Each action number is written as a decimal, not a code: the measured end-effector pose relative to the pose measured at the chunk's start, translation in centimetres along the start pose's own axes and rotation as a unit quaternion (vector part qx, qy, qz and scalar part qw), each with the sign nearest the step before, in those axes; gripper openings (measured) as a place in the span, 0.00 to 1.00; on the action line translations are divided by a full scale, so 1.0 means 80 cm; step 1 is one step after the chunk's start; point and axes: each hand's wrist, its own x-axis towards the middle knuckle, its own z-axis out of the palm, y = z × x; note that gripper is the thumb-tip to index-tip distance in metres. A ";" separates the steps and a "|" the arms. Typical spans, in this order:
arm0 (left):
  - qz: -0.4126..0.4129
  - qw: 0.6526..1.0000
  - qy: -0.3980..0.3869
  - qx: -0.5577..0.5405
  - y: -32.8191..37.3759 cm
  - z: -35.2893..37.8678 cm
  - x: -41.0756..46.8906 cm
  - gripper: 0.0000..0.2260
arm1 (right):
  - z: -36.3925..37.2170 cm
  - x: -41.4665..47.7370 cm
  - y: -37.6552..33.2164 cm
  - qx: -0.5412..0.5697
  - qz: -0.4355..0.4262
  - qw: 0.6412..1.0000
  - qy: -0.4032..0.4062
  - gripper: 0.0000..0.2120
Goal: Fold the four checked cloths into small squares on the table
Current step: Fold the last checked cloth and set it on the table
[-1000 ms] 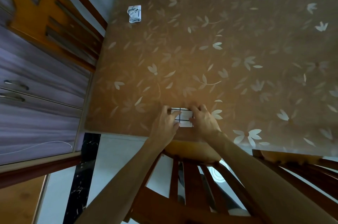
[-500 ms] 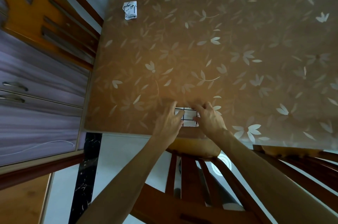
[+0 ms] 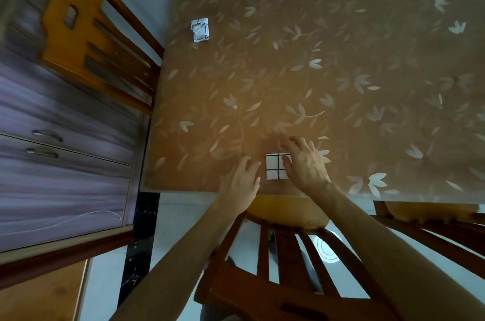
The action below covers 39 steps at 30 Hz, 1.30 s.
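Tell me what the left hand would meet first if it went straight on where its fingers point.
Probably only bare table: the left hand points away from the person, passing just left of the folded checked cloth, though that gap looks narrow.

Left hand [image 3: 240, 184] and right hand [image 3: 305, 163] forward, fingers loose (both outstretched).

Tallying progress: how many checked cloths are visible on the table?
2. One folded square at the near edge, partly under the right hand; one white bundle near the far-left edge, possibly several stacked there.
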 end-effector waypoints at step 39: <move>-0.022 0.999 0.026 -0.031 -0.333 -0.219 0.171 0.25 | 0.013 0.344 -0.289 0.028 0.051 0.998 -0.007 0.18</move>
